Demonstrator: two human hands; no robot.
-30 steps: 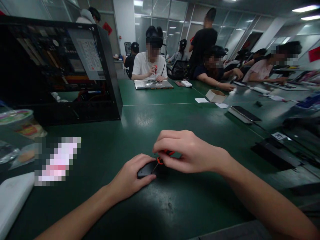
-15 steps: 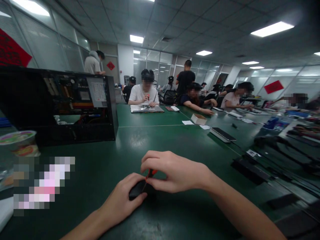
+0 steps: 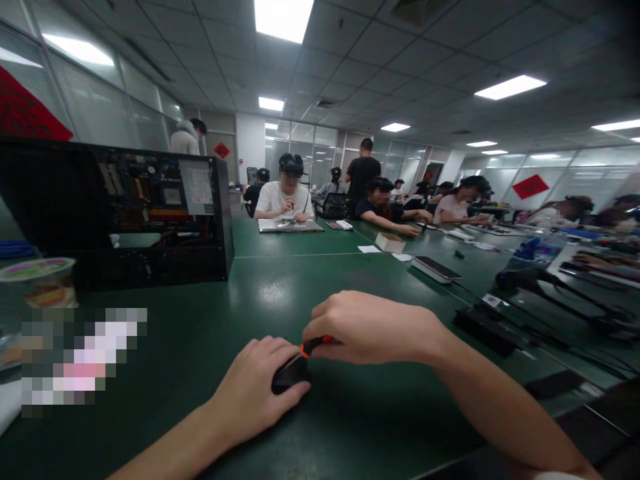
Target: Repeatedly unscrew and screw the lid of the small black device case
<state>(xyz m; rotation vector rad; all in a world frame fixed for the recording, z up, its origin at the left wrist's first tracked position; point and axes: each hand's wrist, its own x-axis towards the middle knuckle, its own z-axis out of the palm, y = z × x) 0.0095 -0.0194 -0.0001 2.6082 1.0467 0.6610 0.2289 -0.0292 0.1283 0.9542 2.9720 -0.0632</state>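
Observation:
My left hand (image 3: 263, 380) is closed round a black computer mouse (image 3: 291, 375) on the green tabletop, thumb on the near side and fingers over the far side. A screwdriver (image 3: 319, 343) with a red and black handle is gripped in my right hand (image 3: 367, 327), just right of the mouse. It lies tilted, its front end pointing left toward the mouse's upper edge. Whether its tip touches the mouse I cannot tell. My right fingers are curled and partly hidden behind the back of the hand.
An opened black computer case (image 3: 165, 220) stands at the left, behind a food cup (image 3: 45, 283). To the right are a black-and-white box (image 3: 435, 269), a black adapter (image 3: 485, 330) with cables, and a water bottle (image 3: 540, 250). Across the table a person (image 3: 287, 197) works on a flat panel.
The screwdriver has gone from nearly upright over the mouse to tilted sideways, my right hand turning and moving right. The mouse and my left hand appear slightly further right. The view has tipped up.

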